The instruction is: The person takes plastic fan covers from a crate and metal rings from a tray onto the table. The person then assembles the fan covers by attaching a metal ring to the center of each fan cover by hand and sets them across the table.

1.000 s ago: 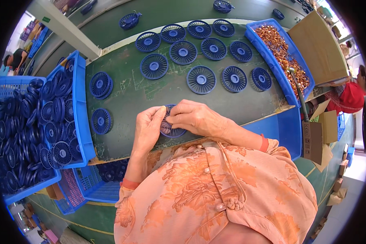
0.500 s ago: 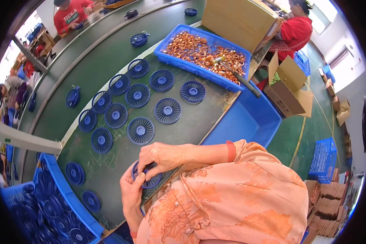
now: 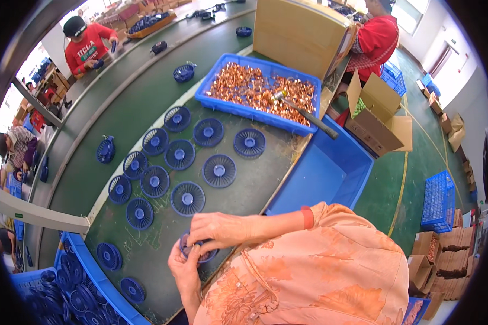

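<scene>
Left hand point(image 3: 184, 266): fingers and thumb at the rim of a dark-blue spoked disc point(image 3: 207, 256)
Right hand point(image 3: 214, 227): over the same disc, fingertips bent down close to the left thumb
Surface point(image 3: 249, 189): green, scuffed, bearing eleven spread-out discs point(image 3: 187, 199)
Crate point(image 3: 104, 281): blue, heaped with discs; just beside it, a small stack point(image 3: 109, 256) and another disc point(image 3: 133, 290)
Tray point(image 3: 255, 112): blue, holding copper-coloured pieces point(image 3: 236, 81)
Hammer point(image 3: 314, 118): head on the pieces, handle across the tray's rim
Conveyor point(image 3: 141, 103): green, carrying blue parts
Co-worker point(image 3: 87, 51): red top, beyond the conveyor
</scene>
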Demonstrator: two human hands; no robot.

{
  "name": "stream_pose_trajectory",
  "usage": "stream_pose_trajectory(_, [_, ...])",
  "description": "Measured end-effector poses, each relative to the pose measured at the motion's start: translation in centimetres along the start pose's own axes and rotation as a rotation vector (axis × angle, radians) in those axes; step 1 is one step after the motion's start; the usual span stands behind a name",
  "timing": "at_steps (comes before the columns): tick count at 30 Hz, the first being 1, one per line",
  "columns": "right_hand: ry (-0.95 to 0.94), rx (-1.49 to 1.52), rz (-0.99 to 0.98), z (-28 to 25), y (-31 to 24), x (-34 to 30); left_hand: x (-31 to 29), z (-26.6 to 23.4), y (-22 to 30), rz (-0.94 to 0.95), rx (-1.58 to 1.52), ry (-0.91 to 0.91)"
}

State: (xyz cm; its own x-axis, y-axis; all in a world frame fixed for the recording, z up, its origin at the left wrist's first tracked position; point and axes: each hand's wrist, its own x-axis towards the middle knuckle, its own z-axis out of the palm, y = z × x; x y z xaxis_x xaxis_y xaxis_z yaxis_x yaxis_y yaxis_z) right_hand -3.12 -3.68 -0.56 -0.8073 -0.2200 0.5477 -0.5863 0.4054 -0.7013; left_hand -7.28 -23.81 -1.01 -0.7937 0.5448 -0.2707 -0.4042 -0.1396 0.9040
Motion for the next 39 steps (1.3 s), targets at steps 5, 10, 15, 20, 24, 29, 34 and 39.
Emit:
stream_pose_trajectory(5, [0.066, -0.006, 0.080, -0.3, -0.6, -0.3, -0.5, 0.4, 0.3, 0.026, 0.010, 0.003])
stream_pose_trajectory(10, [-0.036, 0.436, 0.611, 0.0, -0.9, -0.5, -1.2, 0.7, 0.7, 0.026, 0.062, -0.066])
stream_pose_trajectory(15, [-0.223, 0.703, 0.792, 0.4, 0.4, -1.2, -1.8, 1.1, 0.9, 0.019, 0.080, -0.104])
stream_pose_trajectory(20, [-0.297, 0.757, 0.731, 0.3, 0.9, -1.3, -1.8, 1.2, 2.1, -0.026, 0.143, -0.226])
stream_pose_trajectory(24, [-0.371, 0.692, 0.666, 0.2, 0.8, -0.7, -1.8, 1.1, 2.3, -0.038, 0.220, -0.254])
stream_pose_trajectory(29, [-0.366, 0.455, 0.629, -0.3, 0.3, 0.3, -1.7, 1.2, 2.9, -0.023, 0.234, -0.233])
stream_pose_trajectory(34, [-0.129, 0.197, 0.476, -2.1, -0.8, 0.8, -0.9, 2.6, 1.8, 0.175, 0.297, -0.053])
stream_pose_trajectory(39, [0.494, -0.336, 0.321, -13.4, 1.2, 2.1, -1.5, 0.5, 2.4, 0.518, 0.748, 0.247])
